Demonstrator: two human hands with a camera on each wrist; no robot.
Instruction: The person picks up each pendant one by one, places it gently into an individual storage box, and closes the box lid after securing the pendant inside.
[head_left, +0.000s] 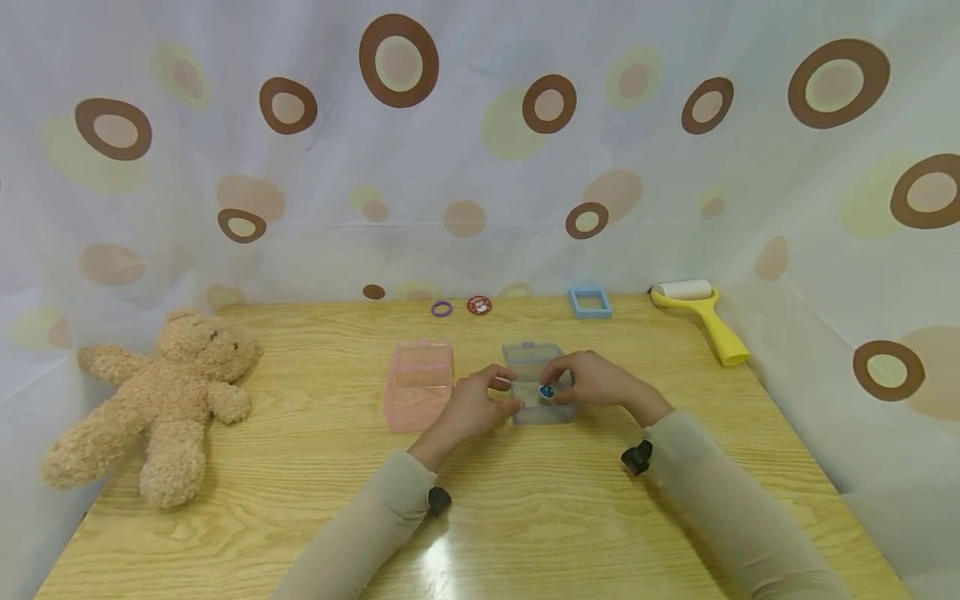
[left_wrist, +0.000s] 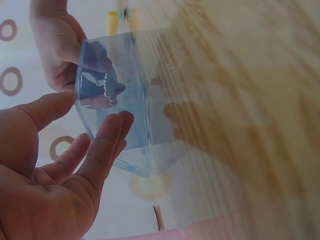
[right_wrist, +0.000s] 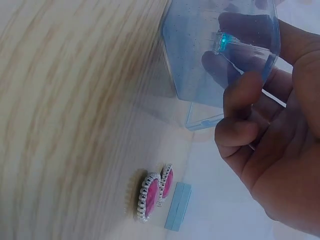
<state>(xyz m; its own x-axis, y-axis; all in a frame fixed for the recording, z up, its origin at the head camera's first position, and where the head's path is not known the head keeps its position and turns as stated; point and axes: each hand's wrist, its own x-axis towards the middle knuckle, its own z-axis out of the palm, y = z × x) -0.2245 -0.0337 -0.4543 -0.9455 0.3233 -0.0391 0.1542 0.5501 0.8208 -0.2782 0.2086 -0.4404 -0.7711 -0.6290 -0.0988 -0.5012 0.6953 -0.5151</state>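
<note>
Left hand [head_left: 471, 406] relaxed, straight fingers touching clear blue box [head_left: 534, 360]. Right hand [head_left: 592, 381] pinching blue jewelled piece [head_left: 547, 391] inside the box. Pink box [head_left: 418, 385] beside.

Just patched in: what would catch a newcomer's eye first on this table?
Mid-table, both hands meet at a clear blue box: the left hand steadies its side while the right hand pinches a small blue round piece over it. A pink box sits just left of them. A tan teddy bear sprawls at the table's left edge.
</note>
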